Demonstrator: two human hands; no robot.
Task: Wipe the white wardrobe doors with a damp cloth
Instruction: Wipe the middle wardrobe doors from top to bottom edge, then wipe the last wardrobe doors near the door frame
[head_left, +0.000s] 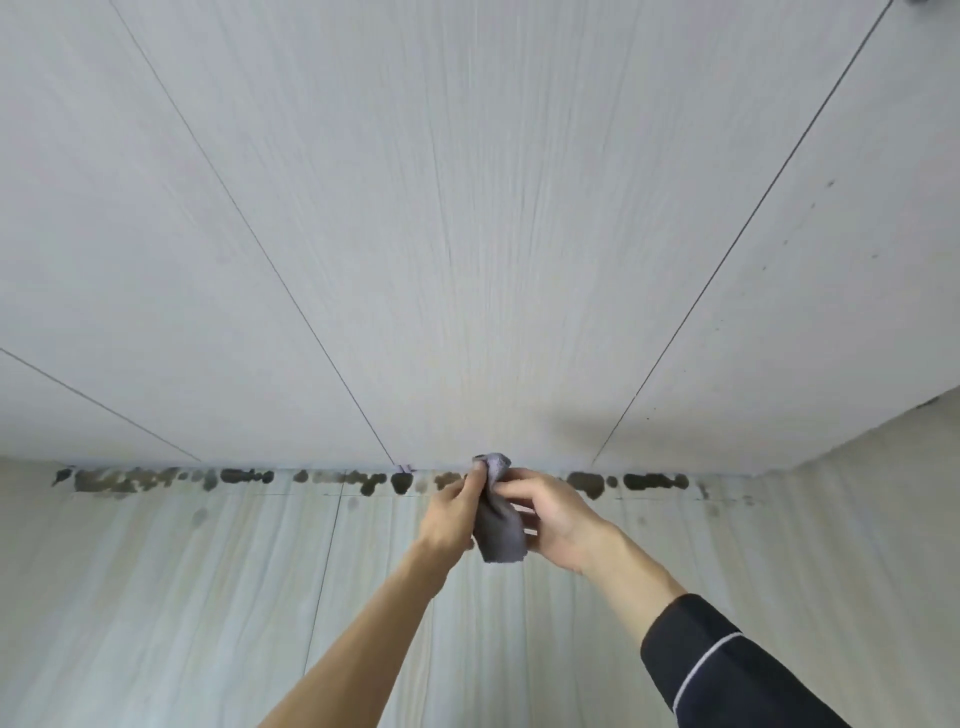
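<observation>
White wardrobe doors (467, 234) fill the upper part of the view, split by thin dark vertical gaps. A grey cloth (497, 525) hangs between both hands just in front of the doors' bottom edge. My left hand (451, 512) pinches the cloth's upper part from the left. My right hand (553, 514) grips it from the right with curled fingers. The cloth's top bunches up against the lower edge of the middle door, and its tail dangles below my hands.
A row of dark wet patches (363, 480) runs along the pale wood-look floor (156, 597) at the foot of the doors. Small dark specks (810, 205) dot the right-hand door. A side wall (883, 457) closes in at the right.
</observation>
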